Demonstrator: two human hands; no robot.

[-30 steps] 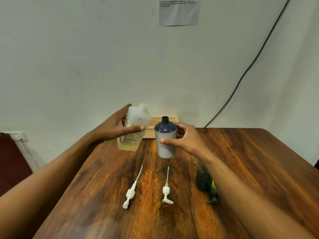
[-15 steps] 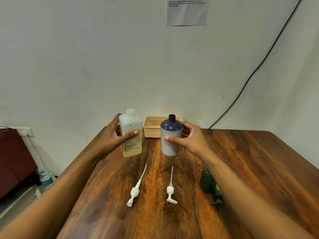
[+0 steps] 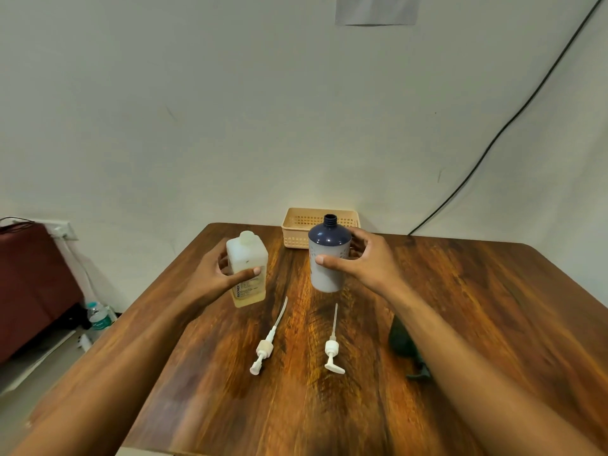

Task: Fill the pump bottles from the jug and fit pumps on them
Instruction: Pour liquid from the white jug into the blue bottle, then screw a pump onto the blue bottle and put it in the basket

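Observation:
My left hand (image 3: pixel 217 274) grips a translucent square jug (image 3: pixel 247 269) with a little yellowish liquid at its bottom; it stands upright on the wooden table (image 3: pixel 460 307). My right hand (image 3: pixel 365 261) holds a white pump bottle with a dark blue shoulder and open neck (image 3: pixel 329 255), also upright. Two white pumps with long tubes lie flat nearer to me, one on the left (image 3: pixel 265 348) and one on the right (image 3: pixel 333 350). A dark green bottle (image 3: pixel 404 343) lies on its side under my right forearm, mostly hidden.
A beige perforated basket (image 3: pixel 297 230) sits at the table's far edge against the wall. A black cable (image 3: pixel 493 139) runs down the wall on the right. Left of the table stand a dark red cabinet (image 3: pixel 29 284) and a water bottle (image 3: pixel 98 319) on the floor.
The jug went from tilted and raised beside the bottle to upright and apart from it, to the left. The right hand keeps its hold on the bottle.

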